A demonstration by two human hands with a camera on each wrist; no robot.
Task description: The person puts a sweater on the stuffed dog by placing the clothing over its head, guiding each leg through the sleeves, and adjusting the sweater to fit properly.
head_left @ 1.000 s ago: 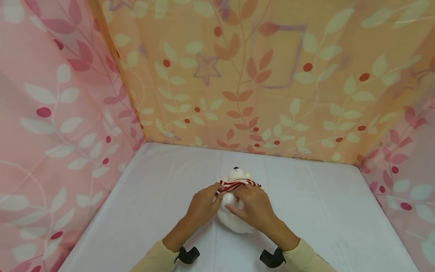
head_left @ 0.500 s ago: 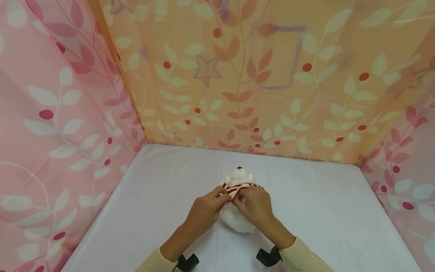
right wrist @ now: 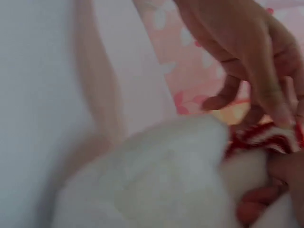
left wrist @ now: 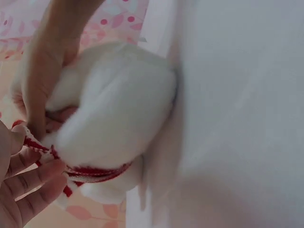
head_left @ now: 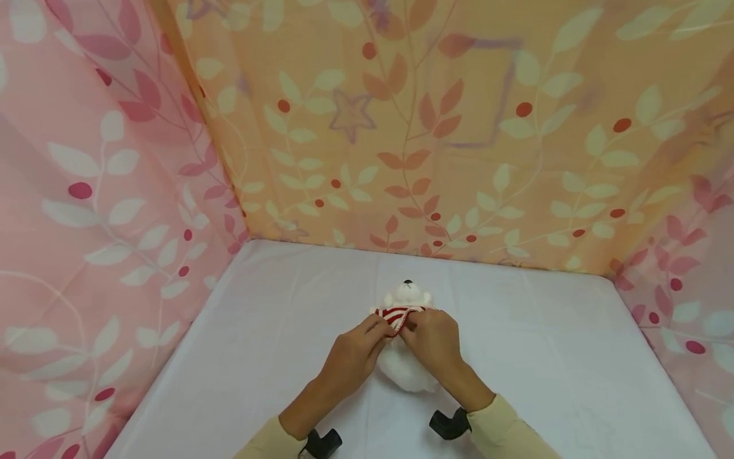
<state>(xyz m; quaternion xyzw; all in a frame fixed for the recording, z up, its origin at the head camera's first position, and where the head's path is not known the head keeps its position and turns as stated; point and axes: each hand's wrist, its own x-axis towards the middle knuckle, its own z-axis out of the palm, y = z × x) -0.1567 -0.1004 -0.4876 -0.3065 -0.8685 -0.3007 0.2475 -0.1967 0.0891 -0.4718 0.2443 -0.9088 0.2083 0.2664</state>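
A white plush bear [head_left: 406, 370] with a black nose lies on its back on the white table, its head pointing away from me. Across its chest runs a red-and-white striped knit garment [head_left: 394, 315], bunched up toward the neck. My left hand [head_left: 351, 357] pinches the garment's lower edge between thumb and finger, its other fingers spread in the left wrist view. Close beside it, my right hand [head_left: 434, 341] grips the garment with curled fingers; in the right wrist view its fingertips [right wrist: 256, 204] sit against the white plush. My hands hide the toy's middle.
The table [head_left: 545, 357] has a white cover. A yellow leaf-patterned curtain [head_left: 470, 178] hangs along its back edge, with a pink curtain [head_left: 115, 255] at the left and another at the right. Black wrist mounts [head_left: 450, 424] project below my sleeves.
The garment's front edge has been drawn down toward me and spread flatter. My left hand has shifted slightly right, nearer my right hand, and the bear sits slightly further right in view.
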